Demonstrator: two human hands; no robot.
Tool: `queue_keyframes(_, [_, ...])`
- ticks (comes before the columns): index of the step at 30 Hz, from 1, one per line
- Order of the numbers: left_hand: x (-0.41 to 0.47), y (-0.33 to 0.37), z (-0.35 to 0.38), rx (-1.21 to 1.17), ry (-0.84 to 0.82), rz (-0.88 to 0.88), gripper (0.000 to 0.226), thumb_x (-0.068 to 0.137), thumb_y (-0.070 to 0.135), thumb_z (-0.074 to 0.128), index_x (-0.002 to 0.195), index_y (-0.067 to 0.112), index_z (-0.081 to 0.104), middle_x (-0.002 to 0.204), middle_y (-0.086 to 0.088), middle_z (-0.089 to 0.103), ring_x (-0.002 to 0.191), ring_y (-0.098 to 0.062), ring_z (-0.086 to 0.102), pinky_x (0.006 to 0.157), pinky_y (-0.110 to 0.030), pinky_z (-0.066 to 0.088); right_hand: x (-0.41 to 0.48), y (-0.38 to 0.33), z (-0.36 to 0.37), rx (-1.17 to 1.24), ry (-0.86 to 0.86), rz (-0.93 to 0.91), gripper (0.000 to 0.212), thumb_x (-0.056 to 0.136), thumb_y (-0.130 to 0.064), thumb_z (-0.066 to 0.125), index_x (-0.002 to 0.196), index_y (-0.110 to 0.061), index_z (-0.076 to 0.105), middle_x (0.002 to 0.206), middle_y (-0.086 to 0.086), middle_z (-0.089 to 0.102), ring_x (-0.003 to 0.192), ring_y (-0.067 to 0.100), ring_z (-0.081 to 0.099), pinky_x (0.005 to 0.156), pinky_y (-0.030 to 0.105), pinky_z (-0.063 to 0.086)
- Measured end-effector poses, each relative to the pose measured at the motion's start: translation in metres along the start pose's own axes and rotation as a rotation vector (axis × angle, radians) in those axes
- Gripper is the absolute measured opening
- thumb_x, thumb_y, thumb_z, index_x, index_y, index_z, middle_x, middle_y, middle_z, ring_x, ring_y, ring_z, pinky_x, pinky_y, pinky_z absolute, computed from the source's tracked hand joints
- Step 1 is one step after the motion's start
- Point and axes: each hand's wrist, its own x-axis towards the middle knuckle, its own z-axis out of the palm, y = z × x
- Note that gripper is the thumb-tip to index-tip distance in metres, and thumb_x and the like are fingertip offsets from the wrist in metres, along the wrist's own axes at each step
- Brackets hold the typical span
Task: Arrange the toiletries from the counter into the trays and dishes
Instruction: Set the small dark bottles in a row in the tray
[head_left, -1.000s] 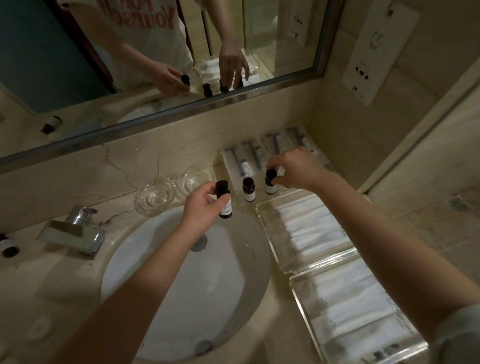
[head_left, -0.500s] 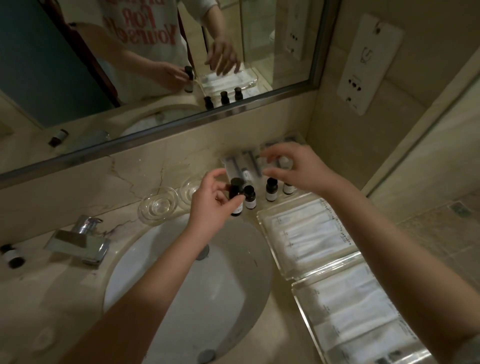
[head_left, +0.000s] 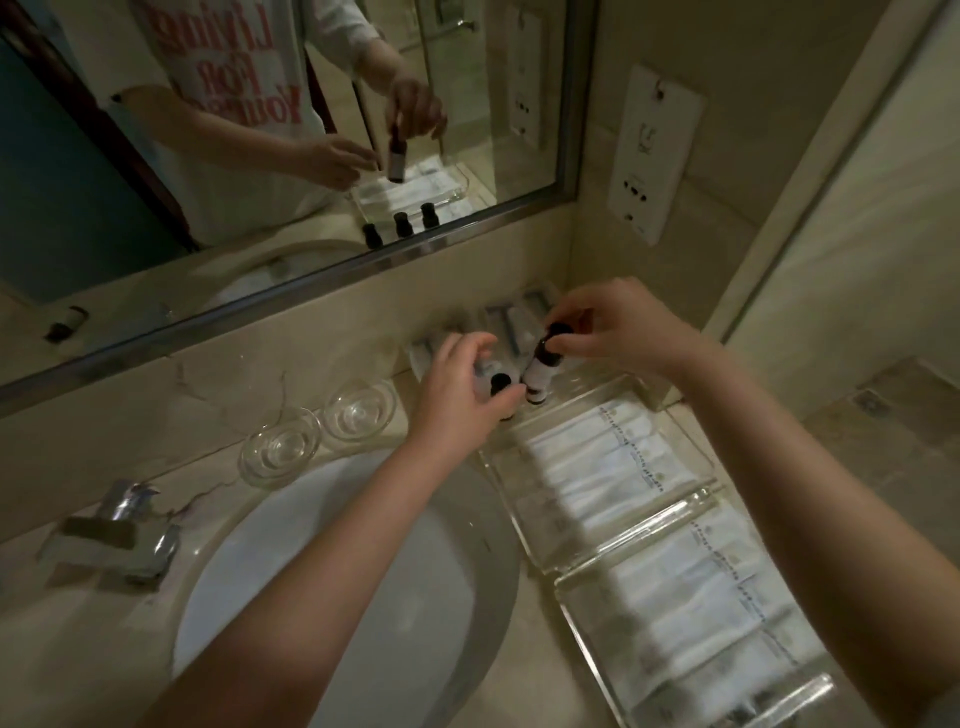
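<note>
Pale marble counter (head_left: 52, 649) wraps a white oval basin (head_left: 322, 597), with bare stone to its left around the chrome tap (head_left: 114, 540). Right of the basin, two clear trays lie end to end along the counter's edge. The nearer tray (head_left: 582, 618) and the farther tray (head_left: 511, 499) are both packed with white sachets (head_left: 597, 467), and past that edge the floor tiles (head_left: 883, 431) drop away.

Behind the basin, two glass dishes (head_left: 280, 447) sit side by side. The left hand (head_left: 462, 389) hovers loosely curved over a standing dark-capped bottle (head_left: 500, 383), just behind the farther tray; its reflection shows it holding nothing. The right hand (head_left: 623, 332) pinches a second bottle (head_left: 540, 371) by the cap, lifted and tilted, just beside the first.

Behind them a back tray (head_left: 509, 322) of long wrapped packets sits against the wall. The mirror (head_left: 260, 156) shows three bottles standing in a row. A white socket plate (head_left: 654, 156) hangs on the side wall by the corner.
</note>
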Motion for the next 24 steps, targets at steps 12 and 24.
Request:
queue_keyframes(12, [0.01, -0.051, 0.004, 0.281, -0.177, -0.181, 0.04, 0.084, 0.024, 0.065, 0.12, 0.009, 0.062, 0.119, -0.011, 0.063, 0.113, -0.027, 0.055, 0.094, -0.031, 0.04, 0.018, 0.058, 0.048, -0.209, -0.094, 0.189, 0.015, 0.082, -0.027, 0.065, 0.094, -0.018, 0.068, 0.088, 0.001, 0.068, 0.08, 0.02, 0.061, 0.071, 0.037, 0.054])
queue_keyframes(24, [0.009, -0.064, 0.009, 0.285, -0.172, -0.18, 0.035, 0.085, 0.015, 0.061, 0.12, 0.012, 0.062, 0.115, -0.009, 0.064, 0.108, -0.024, 0.057, 0.09, -0.03, 0.042, 0.026, 0.061, 0.057, -0.272, -0.081, 0.134, 0.014, 0.08, -0.022, 0.063, 0.091, -0.018, 0.069, 0.09, 0.001, 0.069, 0.08, 0.021, 0.061, 0.069, 0.035, 0.053])
